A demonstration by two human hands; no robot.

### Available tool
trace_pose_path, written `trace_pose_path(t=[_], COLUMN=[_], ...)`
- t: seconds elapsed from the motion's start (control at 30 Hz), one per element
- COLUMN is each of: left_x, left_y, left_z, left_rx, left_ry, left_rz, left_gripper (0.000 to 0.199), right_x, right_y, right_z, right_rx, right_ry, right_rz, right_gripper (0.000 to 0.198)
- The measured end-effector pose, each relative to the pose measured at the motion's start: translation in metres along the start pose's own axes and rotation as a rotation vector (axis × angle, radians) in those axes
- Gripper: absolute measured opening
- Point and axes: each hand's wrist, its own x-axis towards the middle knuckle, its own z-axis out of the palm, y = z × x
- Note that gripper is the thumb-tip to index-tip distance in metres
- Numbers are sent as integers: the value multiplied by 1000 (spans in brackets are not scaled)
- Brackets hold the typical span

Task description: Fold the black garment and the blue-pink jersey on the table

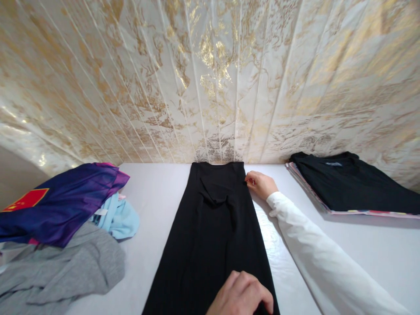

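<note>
A long black garment (213, 236), looking like a skirt, lies lengthwise on the white table, its straight waist edge at the far side by the wall covering. Folds ripple across its upper part. At its upper right edge my right hand (261, 184), in a white sleeve, pinches the cloth between thumb and fingers. Nearer to me, my left hand (243, 295) is on the lower right part of the garment with curled fingers closed on the fabric; its fingertips are partly hidden. The garment's near end runs out of view.
On the left lies a loose heap: a purple-blue garment (75, 197) with a red patch, a light blue cloth (121, 216) and a grey garment (88, 262). A stack of folded clothes topped by a black T-shirt (348, 183) lies right. Gold-patterned sheeting (216, 87) rises behind the table (154, 188).
</note>
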Motion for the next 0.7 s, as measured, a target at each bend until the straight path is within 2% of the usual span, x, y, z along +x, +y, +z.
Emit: trace_pose_path(t=[0.1,0.23,0.3,0.37,0.43,0.5,0.7], left_x=[2,9,13,17,21,24,27], left_y=[3,10,15,21,26,30,28], left_z=[0,-14,-24,-33,-38,-40,-31], left_rx=[63,36,49,124,216,279,302], left_ry=[-23,72,73,93,172,244,312], left_rz=[27,71,99,199,296,326,424], left_gripper=[27,24,19,13,10,8,27], right_x=[2,2,1,-2,-6,-12,-31], right_y=[2,2,2,2,2,1,-9], right_z=[2,3,4,3,2,1,-6], right_rx=[3,23,38,54,73,93,139], right_ry=[2,-15,-28,-35,-34,-27,-26], right_rz=[10,-11,-28,-36,-37,-34,-46], right_gripper=[11,11,11,11,11,12,17])
